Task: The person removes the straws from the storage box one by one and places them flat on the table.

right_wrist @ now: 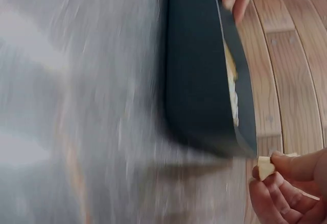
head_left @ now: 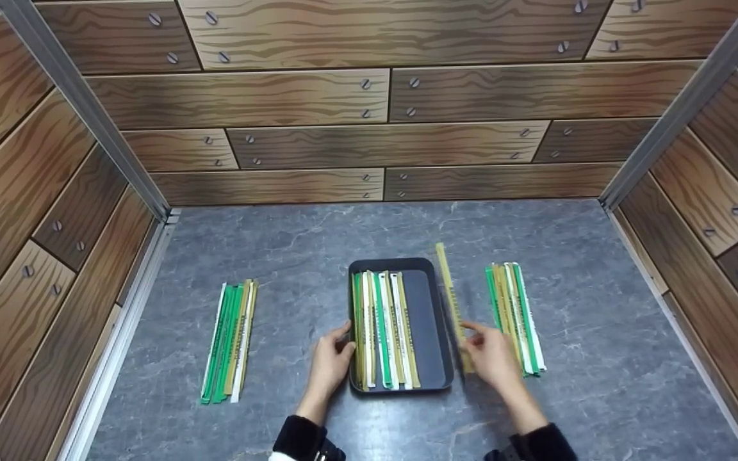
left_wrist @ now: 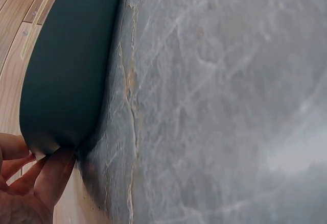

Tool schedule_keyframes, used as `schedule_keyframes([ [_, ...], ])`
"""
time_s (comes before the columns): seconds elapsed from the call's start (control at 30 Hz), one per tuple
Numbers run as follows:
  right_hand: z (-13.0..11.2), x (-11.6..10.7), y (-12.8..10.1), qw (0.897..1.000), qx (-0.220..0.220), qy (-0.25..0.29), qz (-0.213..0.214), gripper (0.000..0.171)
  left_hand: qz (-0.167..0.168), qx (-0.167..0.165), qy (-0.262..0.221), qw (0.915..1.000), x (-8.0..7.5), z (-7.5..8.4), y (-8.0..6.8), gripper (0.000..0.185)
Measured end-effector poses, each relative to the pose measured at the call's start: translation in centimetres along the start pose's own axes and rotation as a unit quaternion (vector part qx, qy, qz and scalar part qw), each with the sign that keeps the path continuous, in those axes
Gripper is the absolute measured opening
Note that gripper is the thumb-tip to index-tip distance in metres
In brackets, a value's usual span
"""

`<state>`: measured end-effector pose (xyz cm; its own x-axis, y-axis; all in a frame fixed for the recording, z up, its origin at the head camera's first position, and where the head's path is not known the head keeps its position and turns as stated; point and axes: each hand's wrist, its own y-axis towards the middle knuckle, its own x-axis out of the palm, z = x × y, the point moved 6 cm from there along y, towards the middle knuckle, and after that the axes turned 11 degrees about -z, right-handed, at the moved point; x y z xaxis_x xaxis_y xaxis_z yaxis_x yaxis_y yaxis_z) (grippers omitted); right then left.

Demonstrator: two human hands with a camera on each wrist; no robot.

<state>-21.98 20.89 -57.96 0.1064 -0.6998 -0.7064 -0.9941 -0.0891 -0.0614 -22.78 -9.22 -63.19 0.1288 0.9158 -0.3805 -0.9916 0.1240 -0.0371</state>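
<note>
A dark rectangular tray (head_left: 432,320) sits mid-table with several long paper-wrapped sticks (head_left: 385,333) in green, white and tan lying along its left half. My left hand (head_left: 334,358) touches the tray's left rim with straight fingers; in the left wrist view those fingers (left_wrist: 48,175) rest against the tray wall (left_wrist: 71,71). My right hand (head_left: 487,351) pinches the near end of one tan stick (head_left: 451,294) that angles just right of the tray. In the right wrist view the stick end (right_wrist: 265,168) shows between my fingertips beside the tray (right_wrist: 199,81).
One pile of the same sticks (head_left: 231,339) lies to the left on the grey marbled tabletop (head_left: 292,250), another pile (head_left: 515,314) to the right of my right hand. Wood-patterned walls (head_left: 369,96) close in the back and both sides.
</note>
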Motion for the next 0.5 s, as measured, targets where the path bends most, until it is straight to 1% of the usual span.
schedule_keyframes([
  [0.13, 2.3, -2.2, -0.5, 1.000, 0.005, -0.022, 0.021, 0.036, -0.001, -0.003, 0.006, 1.0000, 0.0, 0.0, 0.0, 0.042],
  [0.2, 3.4, -3.2, -0.8, 0.999, 0.024, -0.038, 0.030, 0.036, 0.000, -0.003, 0.009, 1.0000, 0.0, 0.1, -0.1, 0.042],
  [0.27, 4.6, -4.1, -1.1, 0.997, 0.052, -0.049, 0.029, 0.038, 0.001, -0.003, 0.010, 0.9999, 0.0, 0.1, 0.0, 0.042],
  [0.37, 6.2, -5.1, -1.3, 0.993, 0.102, -0.055, 0.006, 0.040, 0.002, -0.003, 0.010, 0.9999, 0.0, 0.1, -0.1, 0.043],
  [0.5, 7.9, -5.9, -1.4, 0.987, 0.145, -0.066, -0.022, 0.041, 0.001, -0.004, 0.008, 1.0000, 0.0, 0.2, 0.0, 0.042],
])
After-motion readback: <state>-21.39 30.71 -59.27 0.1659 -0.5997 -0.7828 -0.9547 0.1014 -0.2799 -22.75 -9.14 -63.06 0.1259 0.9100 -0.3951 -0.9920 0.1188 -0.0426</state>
